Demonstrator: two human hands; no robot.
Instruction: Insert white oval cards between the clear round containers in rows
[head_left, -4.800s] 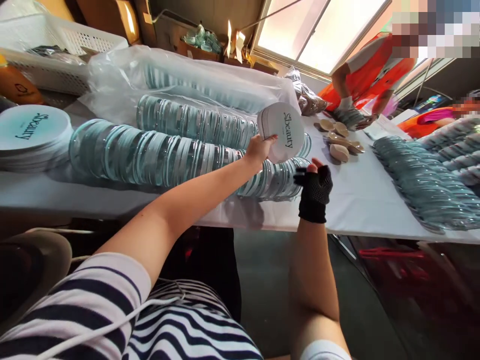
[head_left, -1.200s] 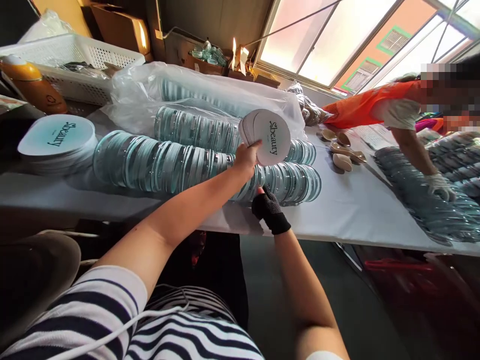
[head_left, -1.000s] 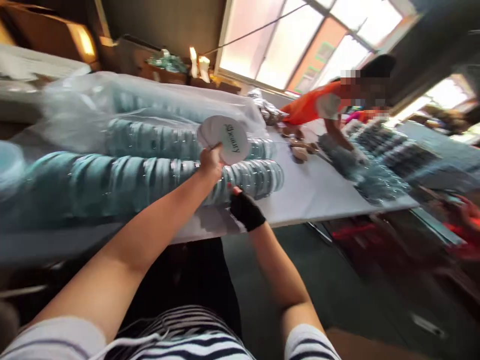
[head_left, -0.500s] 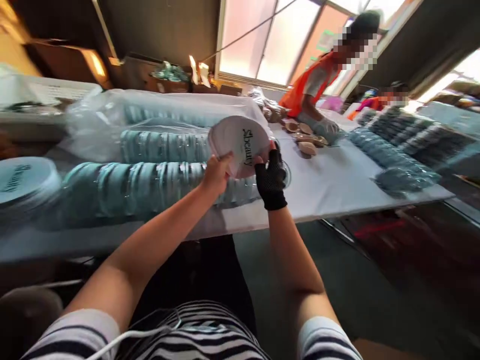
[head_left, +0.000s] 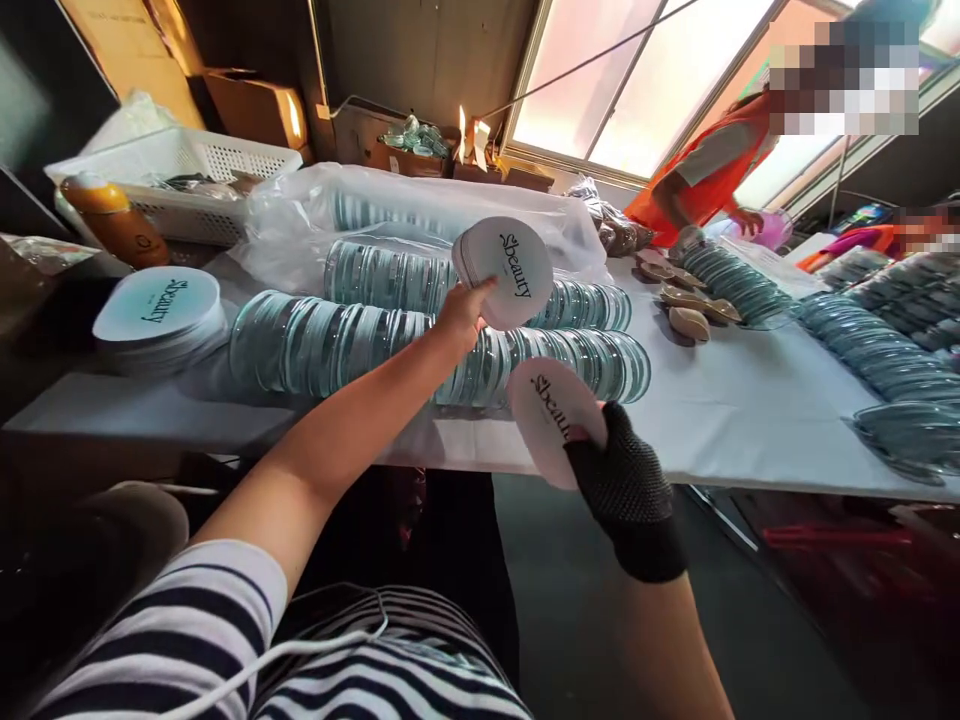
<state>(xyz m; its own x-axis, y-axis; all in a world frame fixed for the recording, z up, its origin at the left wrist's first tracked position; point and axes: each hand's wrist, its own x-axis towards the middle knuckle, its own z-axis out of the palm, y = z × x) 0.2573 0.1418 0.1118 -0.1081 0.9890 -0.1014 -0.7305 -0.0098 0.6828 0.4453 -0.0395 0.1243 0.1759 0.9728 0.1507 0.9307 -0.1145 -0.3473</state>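
A small stack of white printed cards with rounded edges and "beauty" lettering is pinched in my bare left hand, above the rows of clear containers. In my right hand, which wears a black fingerless glove, is a matching printed card, held lower and nearer to me at the table's front edge. Beyond the cards lies a long row of clear round containers on their sides, with a second row behind it. A pile of the same cards rests on the left of the table.
White cloth covers the table. Plastic wrap lies behind the rows, near a white basket and an orange bottle. Beige sponge-like pieces and more containers are to the right. A person in an orange vest stands across the table.
My hands have come apart. The right one has moved down toward me with one card, while the left keeps the stack. The view has turned left, and the co-worker's hand has drawn back from the beige pieces.
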